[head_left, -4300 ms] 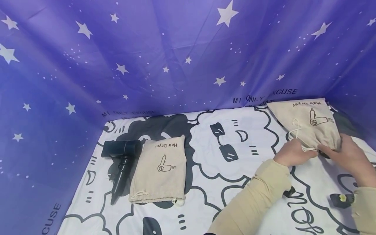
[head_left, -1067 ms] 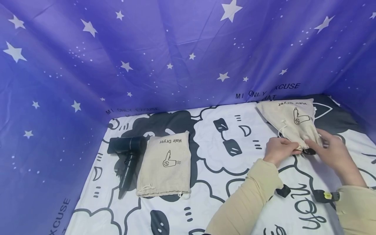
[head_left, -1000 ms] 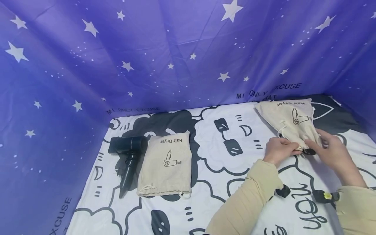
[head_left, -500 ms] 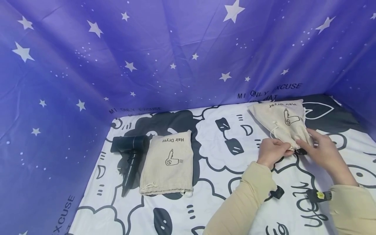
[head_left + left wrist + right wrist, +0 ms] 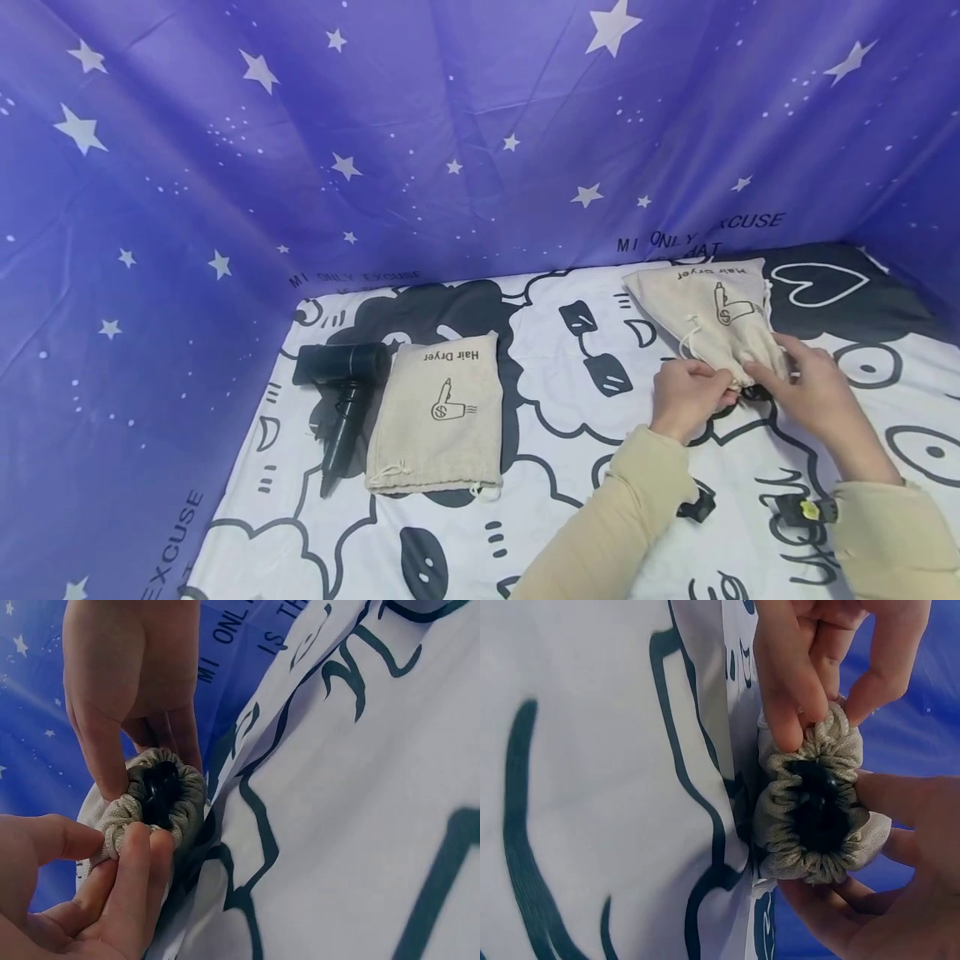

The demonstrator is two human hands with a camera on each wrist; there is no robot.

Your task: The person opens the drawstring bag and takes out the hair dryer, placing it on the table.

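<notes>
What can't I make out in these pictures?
Dark thing: only part shows in the wrist views; the held bag hides the rest.
Right hand: in the head view, the held bag hides some fingertips.
Flat bag: contents, if any, hidden by its cloth, head view.
Dryer: any markings too small, head view.
Left sleeve: cut off by the head view's bottom edge.

By the sheet's point(image 5: 615, 780) edge, I'm pinching the cloth bag point(image 5: 778, 825) with the left hand point(image 5: 829, 652), gripping it with the right hand point(image 5: 922, 877), my feed showing a black object point(image 5: 821, 817) inside.
</notes>
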